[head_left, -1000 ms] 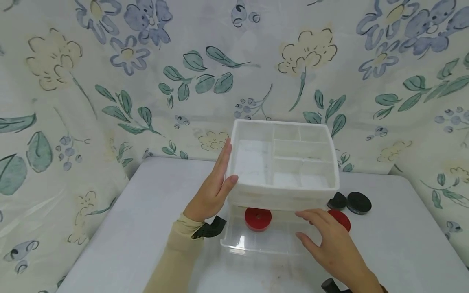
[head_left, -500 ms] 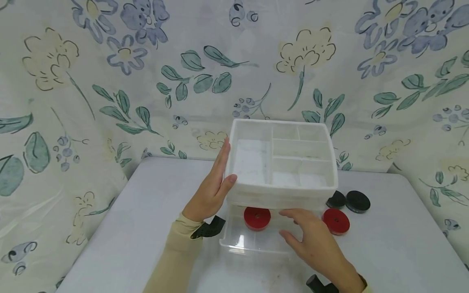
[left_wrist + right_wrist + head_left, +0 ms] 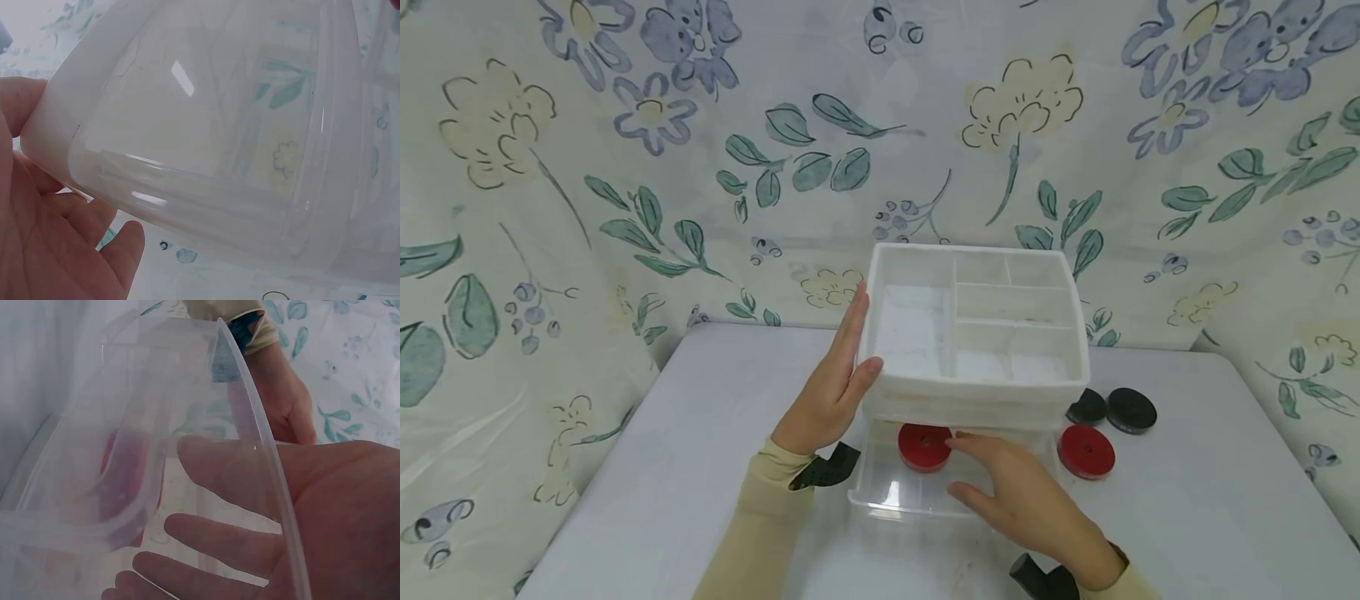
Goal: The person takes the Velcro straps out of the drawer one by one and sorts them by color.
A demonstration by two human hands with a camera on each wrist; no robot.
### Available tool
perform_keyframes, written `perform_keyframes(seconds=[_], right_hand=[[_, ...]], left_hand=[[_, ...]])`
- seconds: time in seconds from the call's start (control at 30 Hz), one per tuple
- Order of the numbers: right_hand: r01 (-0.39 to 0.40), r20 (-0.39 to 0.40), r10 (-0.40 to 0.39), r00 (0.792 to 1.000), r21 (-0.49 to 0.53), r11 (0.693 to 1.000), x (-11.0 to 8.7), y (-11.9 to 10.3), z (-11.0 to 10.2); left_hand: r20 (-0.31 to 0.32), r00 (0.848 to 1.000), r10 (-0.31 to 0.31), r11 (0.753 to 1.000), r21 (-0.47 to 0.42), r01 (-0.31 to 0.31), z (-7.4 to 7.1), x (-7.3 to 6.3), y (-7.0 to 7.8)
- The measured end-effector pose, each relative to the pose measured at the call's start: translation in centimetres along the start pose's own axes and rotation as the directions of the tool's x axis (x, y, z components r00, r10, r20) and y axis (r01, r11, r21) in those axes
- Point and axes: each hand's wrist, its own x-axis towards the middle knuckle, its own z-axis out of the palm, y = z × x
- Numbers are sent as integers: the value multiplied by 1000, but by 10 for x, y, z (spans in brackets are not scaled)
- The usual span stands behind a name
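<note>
A white plastic desktop organizer (image 3: 992, 396) with a divided top stands on the table, its clear lower drawer (image 3: 880, 492) pulled out toward me. My left hand (image 3: 831, 396) presses along the organizer's left side, fingers straight, thumb at the front corner; the left wrist view shows this hand (image 3: 62, 231) against the plastic wall. Inside the drawer lies a red round disc (image 3: 921, 450) with a small centre hole, seen through clear plastic in the right wrist view. Over the drawer reaches my right hand (image 3: 1022, 496), thumb and fingers apart, its index fingertip at the disc's right edge.
To the organizer's right lie another red disc (image 3: 1086, 452), a black disc (image 3: 1131, 411) and a partly hidden black piece (image 3: 1086, 407). Behind the white table (image 3: 1210, 500) hangs a floral cloth (image 3: 925, 125).
My right hand has moved left over the drawer to the red disc inside it, uncovering the other red disc on the table. The left hand stays on the organizer.
</note>
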Motion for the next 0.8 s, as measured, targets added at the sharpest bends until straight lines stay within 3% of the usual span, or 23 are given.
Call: perform_keyframes(seconds=[0.4,0.8], right_hand=[[102,124,-103,987,15,995,12,2,-3],[118,237,-128,963,58,991,20,4,-1]], left_hand=[[-3,1000,3,1000,11,-3,1,0,0],[-8,1000,13,1000,11,-13,1,0,0]])
